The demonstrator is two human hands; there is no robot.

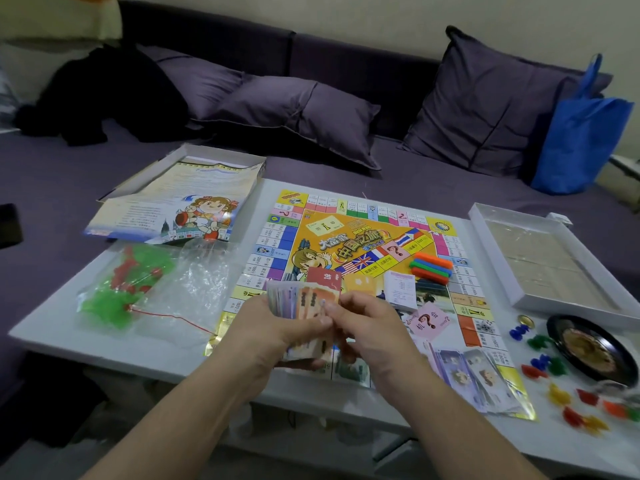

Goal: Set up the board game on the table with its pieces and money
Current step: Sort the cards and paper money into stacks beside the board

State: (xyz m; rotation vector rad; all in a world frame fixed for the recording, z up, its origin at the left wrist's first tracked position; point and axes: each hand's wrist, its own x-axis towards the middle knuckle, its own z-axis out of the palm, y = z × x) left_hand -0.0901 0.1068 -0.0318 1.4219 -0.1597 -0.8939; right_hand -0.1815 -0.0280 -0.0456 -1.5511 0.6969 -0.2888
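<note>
Sorting the money: the person holds a fanned wad of play banknotes (301, 303) above the near edge of the game board (353, 251), which lies open on the white counter (166, 344).
Left hand: the left hand (277, 336) grasps the wad from below, fingers curled round it.
Right hand: the right hand (372, 329) pinches the near edge of the notes with thumb and fingertips, apparently peeling one off.
Step in hand (a judgement): counting or splitting the money by denomination; much of the setup appears done, the notes remain.
Doing it well: the left grip should stay firm while the right draws one note at a time; each sort belongs on the stack of sorted notes (479, 379) already lying at the board's near right corner, laid flat and squared so the thin paper does not slide off.
Pieces: coloured pawns (561, 393) lie scattered on the counter right of the board; a bundle of coloured sticks (431, 268) and card stacks (398, 289) rest on the board's centre.
Other items: a plastic bag with green and red pieces (128, 285) sits left of the board, beside the box lid (180, 202); the box tray (543, 258) stands far right, near a dark dish (592, 348).
Hidden: the hands cover the near middle of the board, and the lower part of the wad.
Hard to make out: note values, card text and the dish's contents are too blurred to read; the far-right pawns are partly cut by the frame edge.
</note>
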